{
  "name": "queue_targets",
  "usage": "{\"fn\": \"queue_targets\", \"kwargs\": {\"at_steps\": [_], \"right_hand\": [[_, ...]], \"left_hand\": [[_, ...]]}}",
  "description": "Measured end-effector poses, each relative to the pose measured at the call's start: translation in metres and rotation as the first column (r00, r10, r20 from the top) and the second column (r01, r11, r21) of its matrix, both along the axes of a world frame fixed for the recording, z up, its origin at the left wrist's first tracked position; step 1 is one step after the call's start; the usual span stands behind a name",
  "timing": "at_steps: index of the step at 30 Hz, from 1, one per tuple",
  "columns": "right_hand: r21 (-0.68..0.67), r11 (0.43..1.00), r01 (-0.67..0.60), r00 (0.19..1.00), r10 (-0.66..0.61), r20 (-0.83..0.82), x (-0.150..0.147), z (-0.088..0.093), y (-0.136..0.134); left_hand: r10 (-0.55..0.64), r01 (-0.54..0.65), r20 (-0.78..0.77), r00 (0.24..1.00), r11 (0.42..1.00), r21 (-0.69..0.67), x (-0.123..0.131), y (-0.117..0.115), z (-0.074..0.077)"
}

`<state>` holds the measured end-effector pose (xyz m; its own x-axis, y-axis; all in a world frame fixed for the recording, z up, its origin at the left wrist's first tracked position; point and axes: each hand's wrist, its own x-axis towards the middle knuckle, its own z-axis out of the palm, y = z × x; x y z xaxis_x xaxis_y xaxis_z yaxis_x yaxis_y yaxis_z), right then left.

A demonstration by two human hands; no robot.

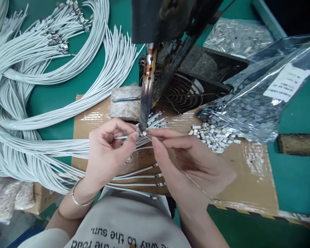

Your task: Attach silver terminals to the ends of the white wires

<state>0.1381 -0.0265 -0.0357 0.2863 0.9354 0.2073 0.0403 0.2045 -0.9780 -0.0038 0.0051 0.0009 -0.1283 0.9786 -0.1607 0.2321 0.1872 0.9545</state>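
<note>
My left hand (pixel 111 148) pinches the end of a white cable (pixel 121 137) between thumb and fingertips. From the right, my right hand (pixel 181 155) pinches a thin strand of solder wire (pixel 193 181) that trails down over the palm. Both sets of fingertips nearly meet under the dark tip of a mounted soldering iron (pixel 146 103). A small metal piece shows at the cable end under that tip; its details are too small to make out. More white cables (pixel 136 176) with small end pieces lie below my hands on the cardboard (pixel 243 179).
Large bundles of white cables (pixel 54 117) cover the left side. A black fan (pixel 186 89) stands behind the iron, beside a grey-white block (pixel 125 103). Small white-and-metal parts (pixel 213 136) lie loose at right, near a clear bag (pixel 258 100). Another parts bag (pixel 237 36) sits behind.
</note>
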Motion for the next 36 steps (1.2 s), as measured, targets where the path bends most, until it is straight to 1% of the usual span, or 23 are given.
{"fn": "queue_targets", "kwargs": {"at_steps": [7, 11, 26, 33, 36], "right_hand": [[-0.034, 0.999, -0.012, 1.000, 0.012, 0.002, 0.0012, -0.0010, -0.0003], [-0.031, 0.999, -0.018, 1.000, 0.017, -0.007, 0.0014, -0.0012, 0.0002], [0.008, 1.000, -0.001, 1.000, 0.001, 0.027, 0.0008, -0.0007, 0.0006], [0.019, 1.000, -0.003, 1.000, 0.003, 0.029, -0.0006, 0.0001, 0.0007], [0.008, 0.999, 0.031, 0.999, -0.032, 0.025, -0.0025, 0.0013, 0.0005]], "left_hand": [[-0.037, 0.037, 0.028, 0.999, 0.999, 0.007, -0.0033, -0.0036, -0.0039], [-0.049, 0.048, 0.041, 0.998, 0.999, 0.020, -0.0029, -0.0034, -0.0037], [-0.053, 0.052, 0.029, 0.998, 0.998, 0.030, -0.0011, -0.0025, -0.0016], [-0.036, 0.035, 0.014, 0.999, 0.998, 0.043, -0.0004, -0.0024, -0.0010], [-0.038, 0.037, 0.012, 0.999, 0.998, 0.057, -0.0017, -0.0035, -0.0018]]}}
